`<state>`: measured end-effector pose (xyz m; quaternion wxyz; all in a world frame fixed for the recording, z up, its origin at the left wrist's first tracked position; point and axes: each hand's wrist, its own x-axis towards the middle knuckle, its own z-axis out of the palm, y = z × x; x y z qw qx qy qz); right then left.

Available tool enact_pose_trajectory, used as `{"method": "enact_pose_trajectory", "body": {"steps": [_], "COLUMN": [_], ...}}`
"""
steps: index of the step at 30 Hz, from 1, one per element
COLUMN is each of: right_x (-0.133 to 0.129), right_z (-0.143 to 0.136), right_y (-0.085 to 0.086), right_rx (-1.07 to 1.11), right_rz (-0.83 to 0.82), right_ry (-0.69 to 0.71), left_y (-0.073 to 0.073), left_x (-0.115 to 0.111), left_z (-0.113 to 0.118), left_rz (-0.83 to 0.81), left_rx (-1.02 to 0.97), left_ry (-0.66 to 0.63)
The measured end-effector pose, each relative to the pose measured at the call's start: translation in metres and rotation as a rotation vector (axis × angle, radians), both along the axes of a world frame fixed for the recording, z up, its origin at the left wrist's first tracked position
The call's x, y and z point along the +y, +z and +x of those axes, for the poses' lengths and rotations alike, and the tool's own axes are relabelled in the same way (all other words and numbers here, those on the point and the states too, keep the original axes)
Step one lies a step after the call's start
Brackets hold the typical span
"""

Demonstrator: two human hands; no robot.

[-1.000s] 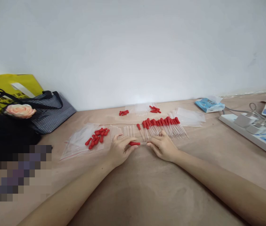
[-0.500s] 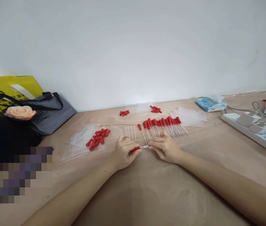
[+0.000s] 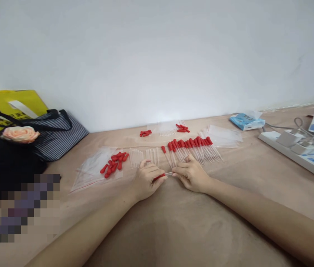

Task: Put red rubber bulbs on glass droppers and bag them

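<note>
My left hand (image 3: 149, 181) pinches a red rubber bulb (image 3: 159, 177) between thumb and fingers. From the bulb a clear glass tube (image 3: 168, 174) runs right into the closed fingertips of my right hand (image 3: 191, 174). Just beyond my hands lies a row of droppers with red bulbs (image 3: 191, 142), their clear tips pointing toward me. Several bare clear tubes (image 3: 136, 158) lie beyond my left hand. Left of them, a pile of loose red bulbs (image 3: 114, 163) rests partly on clear plastic bags (image 3: 88, 167).
Farther back are two small groups of red bulbs (image 3: 145, 133) with clear tubes (image 3: 167, 132) between. More plastic bags (image 3: 222, 135), a blue tissue pack (image 3: 246, 121) and a white power strip (image 3: 309, 157) lie right. Bags (image 3: 62, 137) and an artificial flower (image 3: 20, 134) are left.
My right hand has shifted slightly left, toward my left hand, and less of the clear tube shows between them. The view has also shifted a little.
</note>
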<state>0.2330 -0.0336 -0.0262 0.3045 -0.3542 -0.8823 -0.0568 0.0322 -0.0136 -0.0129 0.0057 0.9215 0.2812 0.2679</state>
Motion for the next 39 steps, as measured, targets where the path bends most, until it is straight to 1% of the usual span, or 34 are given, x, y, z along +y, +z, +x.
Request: {"method": "enact_pose_trajectory", "body": {"steps": [4,8,12,17,20,24,26,28,30,33,36,39], "right_x": [0.001,0.0,-0.003,-0.001,0.001,-0.004,-0.006,-0.004,0.006,0.027,0.045,0.053], "right_z": [0.0,-0.001,-0.004,-0.006,-0.005,-0.005,-0.005,-0.003,-0.001,-0.004,-0.016,-0.031], "right_y": [0.002,0.002,0.0,-0.002,0.002,0.01,0.014,0.018,0.022,0.028,0.031,0.031], "right_rx": [0.011,0.026,0.052,0.058,-0.003,-0.146,-0.198,-0.18,-0.061,0.163,0.241,0.224], "right_rz": [-0.022,-0.04,-0.048,-0.043,-0.021,0.056,0.019,-0.087,-0.198,-0.353,-0.51,-0.578], "right_ry": [-0.014,0.004,0.001,-0.008,-0.018,-0.08,-0.11,-0.141,-0.203,-0.339,-0.452,-0.556], "left_y": [0.001,0.003,0.002,0.0,0.0,-0.001,0.0,0.002,0.009,0.022,0.036,0.044], "left_x": [0.003,0.002,0.0,0.001,0.004,0.005,0.004,0.005,0.011,0.029,0.051,0.063], "left_z": [-0.004,-0.006,-0.003,-0.002,-0.004,-0.004,-0.003,-0.006,-0.014,-0.038,-0.067,-0.088], "left_rz": [-0.035,0.013,0.055,0.042,0.02,0.007,0.013,0.026,0.036,0.021,-0.063,-0.131], "left_rx": [-0.038,-0.092,-0.112,-0.118,-0.107,-0.074,-0.055,-0.048,-0.055,-0.075,0.001,0.093], "left_ry": [0.017,-0.018,-0.047,-0.043,-0.018,0.007,0.026,0.097,0.227,0.47,0.708,0.776]}}
